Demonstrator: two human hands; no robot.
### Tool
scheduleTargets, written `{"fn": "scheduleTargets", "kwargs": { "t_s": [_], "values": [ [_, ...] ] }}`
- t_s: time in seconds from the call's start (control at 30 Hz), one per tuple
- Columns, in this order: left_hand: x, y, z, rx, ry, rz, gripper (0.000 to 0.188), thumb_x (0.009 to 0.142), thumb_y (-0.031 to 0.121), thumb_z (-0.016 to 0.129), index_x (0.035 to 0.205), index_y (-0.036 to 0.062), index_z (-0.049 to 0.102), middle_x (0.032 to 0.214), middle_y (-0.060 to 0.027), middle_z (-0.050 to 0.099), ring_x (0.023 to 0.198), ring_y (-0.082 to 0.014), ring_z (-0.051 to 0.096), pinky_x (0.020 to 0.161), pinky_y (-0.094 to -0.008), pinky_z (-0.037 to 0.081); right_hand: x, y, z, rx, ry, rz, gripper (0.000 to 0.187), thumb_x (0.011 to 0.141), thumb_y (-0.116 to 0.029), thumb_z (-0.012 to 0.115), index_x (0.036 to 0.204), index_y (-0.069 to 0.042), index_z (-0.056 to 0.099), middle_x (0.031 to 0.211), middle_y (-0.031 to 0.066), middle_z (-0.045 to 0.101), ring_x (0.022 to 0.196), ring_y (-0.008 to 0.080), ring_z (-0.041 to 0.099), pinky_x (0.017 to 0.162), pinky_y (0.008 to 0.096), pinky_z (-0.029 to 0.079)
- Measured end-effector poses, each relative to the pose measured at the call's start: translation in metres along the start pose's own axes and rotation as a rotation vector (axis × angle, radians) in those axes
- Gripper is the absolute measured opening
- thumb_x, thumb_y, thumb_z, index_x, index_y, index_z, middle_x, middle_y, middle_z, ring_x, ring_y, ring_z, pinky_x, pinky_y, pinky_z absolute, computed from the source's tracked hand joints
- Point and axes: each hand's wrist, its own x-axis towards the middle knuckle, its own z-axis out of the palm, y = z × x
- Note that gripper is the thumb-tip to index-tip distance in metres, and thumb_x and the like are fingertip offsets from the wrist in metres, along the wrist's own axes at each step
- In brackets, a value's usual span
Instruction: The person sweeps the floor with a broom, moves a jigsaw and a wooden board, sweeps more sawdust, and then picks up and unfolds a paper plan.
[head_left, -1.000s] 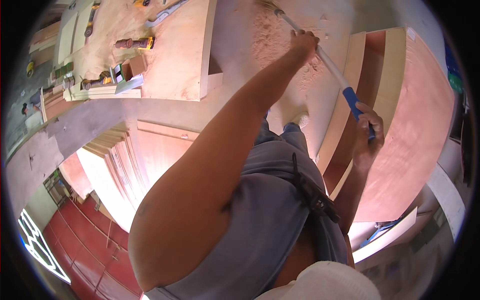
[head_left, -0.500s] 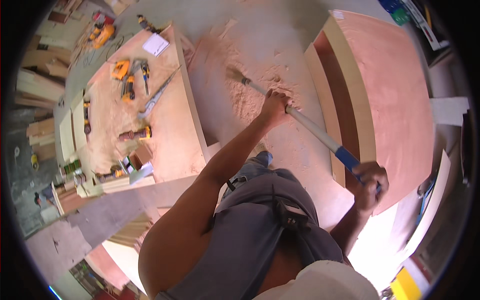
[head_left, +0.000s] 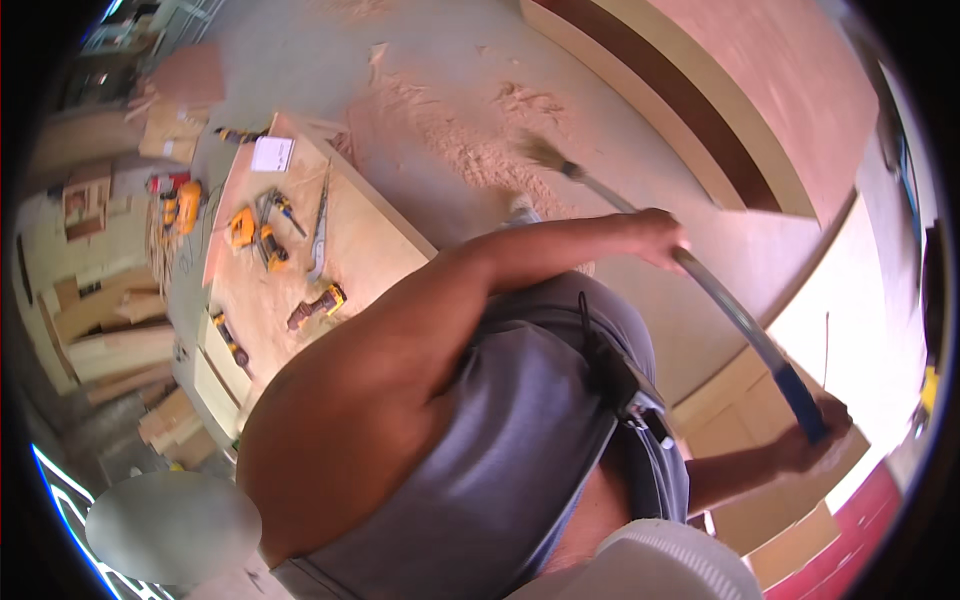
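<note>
I hold a broom slantwise across my front with both hands. My left hand (head_left: 660,240) is closed round the upper part of its pale pole (head_left: 735,315), nearer the bristles. Lower right, my right hand (head_left: 822,438) wraps the end of the blue grip (head_left: 795,400). At the far end, the straw-coloured bristles (head_left: 543,152) are at the floor beside a spread of pinkish wood shavings (head_left: 470,150); motion blurs them slightly. More shavings (head_left: 530,100) lie just beyond the bristles.
To the left stands a wooden worktable (head_left: 385,225) with a drill (head_left: 318,305), a yellow jigsaw (head_left: 241,228), a handsaw (head_left: 320,235) and a white paper (head_left: 272,154). A large curved wooden piece (head_left: 690,90) rests at the far right. Cardboard (head_left: 720,400) lies near my right arm.
My body and view have turned. Both hands and the broom have shifted right in the picture, and the bristles now sit on the right side of the shavings. Both hands keep their grip.
</note>
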Motion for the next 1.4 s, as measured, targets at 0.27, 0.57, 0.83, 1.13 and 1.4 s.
{"fn": "scheduleTargets", "kwargs": {
  "t_s": [0.27,0.57,0.83,1.13,1.4],
  "values": [
    [0.114,0.095,0.082,-0.323,-0.174,0.489,0.026,0.078,0.036,0.076,0.077,0.0118,0.067,0.072,-0.0123,0.068,0.073,-0.0334,0.07,0.068,-0.045,0.055,-0.07,-0.15,-0.015,-0.625,0.348,-0.293,0.043,0.095,-0.032,0.044,0.072,0.001,0.056,0.07,0.0148,0.06,0.068,0.0303,0.064,0.057,0.0382,0.049],
    [-0.124,-0.203,0.004,-0.143,0.041,0.19,0.02,0.072,0.014,0.079,0.077,0.006,0.06,0.078,-0.0136,0.062,0.076,-0.0336,0.064,0.071,-0.0449,0.051,-0.092,-0.107,0.285,-0.159,-0.33,0.511,0.014,0.076,0.004,0.056,0.084,0.007,0.067,0.09,0.0197,0.072,0.082,0.0284,0.07,0.077,0.0362,0.055],
    [-0.226,-0.269,-0.087,-0.061,0.217,-0.1,0.037,0.082,0.032,0.08,0.068,0.0061,0.058,0.073,-0.015,0.064,0.075,-0.0381,0.065,0.069,-0.0474,0.051,-0.087,-0.09,0.381,0.134,-0.47,0.515,0.019,0.079,-0.004,0.056,0.088,0.006,0.069,0.094,0.0198,0.073,0.088,0.0283,0.071,0.084,0.039,0.056],
    [-0.228,-0.264,-0.137,0.125,0.098,-0.057,0.034,0.08,0.022,0.081,0.067,0.0053,0.055,0.068,-0.0175,0.062,0.069,-0.0421,0.061,0.064,-0.0504,0.048,-0.11,-0.071,0.347,0.222,-0.293,0.775,0.02,0.093,-0.01,0.061,0.1,0.004,0.073,0.102,0.0138,0.075,0.096,0.0216,0.07,0.09,0.036,0.054],
    [-0.06,-0.026,-0.029,-0.159,0.018,0.683,0.022,0.07,0.017,0.081,0.078,0.0107,0.061,0.072,-0.0114,0.059,0.07,-0.0365,0.058,0.069,-0.0493,0.051,-0.115,-0.186,0.115,-0.613,0.185,0.002,0.023,0.093,-0.01,0.053,0.08,0.006,0.062,0.079,0.0164,0.062,0.067,0.0254,0.056,0.063,0.0371,0.048]
  ]
}}
